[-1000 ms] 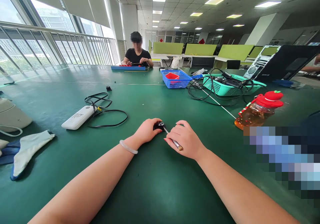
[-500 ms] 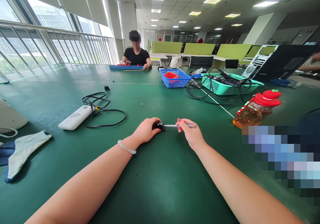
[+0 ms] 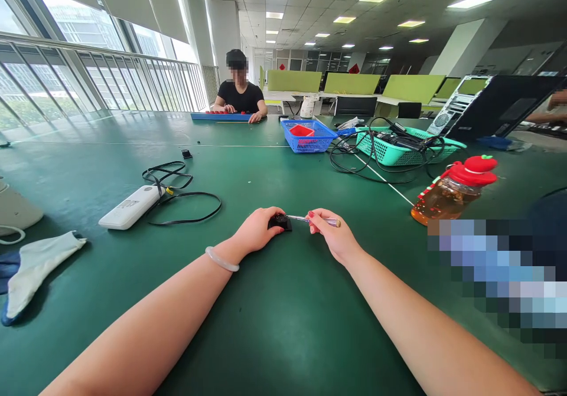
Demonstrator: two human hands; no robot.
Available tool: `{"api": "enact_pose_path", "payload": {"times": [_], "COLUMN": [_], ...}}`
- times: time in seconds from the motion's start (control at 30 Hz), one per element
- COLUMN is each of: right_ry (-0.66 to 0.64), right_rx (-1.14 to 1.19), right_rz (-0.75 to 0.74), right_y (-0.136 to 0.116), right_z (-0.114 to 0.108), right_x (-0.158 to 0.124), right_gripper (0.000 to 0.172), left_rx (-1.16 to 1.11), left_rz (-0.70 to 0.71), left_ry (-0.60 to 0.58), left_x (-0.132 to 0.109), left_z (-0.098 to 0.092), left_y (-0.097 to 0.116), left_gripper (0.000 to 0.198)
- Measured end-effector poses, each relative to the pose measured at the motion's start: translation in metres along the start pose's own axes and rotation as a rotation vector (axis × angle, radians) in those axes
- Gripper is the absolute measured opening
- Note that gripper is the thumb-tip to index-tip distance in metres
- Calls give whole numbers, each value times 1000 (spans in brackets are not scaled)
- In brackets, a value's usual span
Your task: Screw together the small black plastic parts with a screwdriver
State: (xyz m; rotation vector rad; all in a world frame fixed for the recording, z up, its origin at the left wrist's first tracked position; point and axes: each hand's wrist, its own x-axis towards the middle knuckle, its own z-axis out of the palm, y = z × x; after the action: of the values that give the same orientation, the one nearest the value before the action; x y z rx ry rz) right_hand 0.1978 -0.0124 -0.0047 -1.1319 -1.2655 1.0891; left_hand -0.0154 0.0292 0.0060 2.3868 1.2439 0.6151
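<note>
On the green tabletop (image 3: 283, 325), my left hand (image 3: 256, 231) is closed around a small black part (image 3: 283, 223), whose exact kind I cannot make out. My fingers hide much of it. A screwdriver (image 3: 328, 221) with a clear handle lies in the closed fingers of my right hand (image 3: 333, 238). Its thin metal shaft points left, and the tip reaches the top of the black part; whether it sits inside is too small to tell.
Left of my hands lie a white power bank (image 3: 132, 208), a black cable (image 3: 186, 221) and a glove (image 3: 42, 269). Ahead stand a blue basket (image 3: 310, 142) and a green basket (image 3: 390, 155) of cables. A red-lidded bottle (image 3: 452, 198) is at right; a person (image 3: 241, 96) sits opposite.
The screwdriver has shifted slightly left, and its shaft now slants up toward the top of the black part instead of lying level. My left hand keeps its hold.
</note>
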Motion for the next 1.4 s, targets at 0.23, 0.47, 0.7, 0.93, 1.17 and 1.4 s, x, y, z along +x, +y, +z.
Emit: {"api": "enact_pose_path", "payload": {"times": [0.23, 0.47, 0.7, 0.93, 1.17, 1.4], "right_ry": [-14, 78, -114, -287, -162, -95], "right_rx": [13, -17, -444, -903, -994, -864], "right_rz": [-37, -173, -466, -849, -972, -921], "right_y": [-3, -7, -26, -28, -29, -32], "right_z": [0, -5, 4, 17, 19, 16], "right_x": [1, 0, -19, -23, -26, -25], "right_gripper": [39, 44, 38, 23, 24, 23], "left_rx": [1, 18, 8, 16, -14, -11], "left_rz": [-3, 0, 15, 25, 48, 47], "left_ry": [-6, -9, 2, 0, -3, 11], "left_x": [-2, -1, -1, -2, -1, -2], "left_z": [-1, 0, 0, 1, -1, 0], "left_y": [1, 0, -1, -1, 2, 2], "left_gripper": [33, 34, 33, 35, 36, 39]}}
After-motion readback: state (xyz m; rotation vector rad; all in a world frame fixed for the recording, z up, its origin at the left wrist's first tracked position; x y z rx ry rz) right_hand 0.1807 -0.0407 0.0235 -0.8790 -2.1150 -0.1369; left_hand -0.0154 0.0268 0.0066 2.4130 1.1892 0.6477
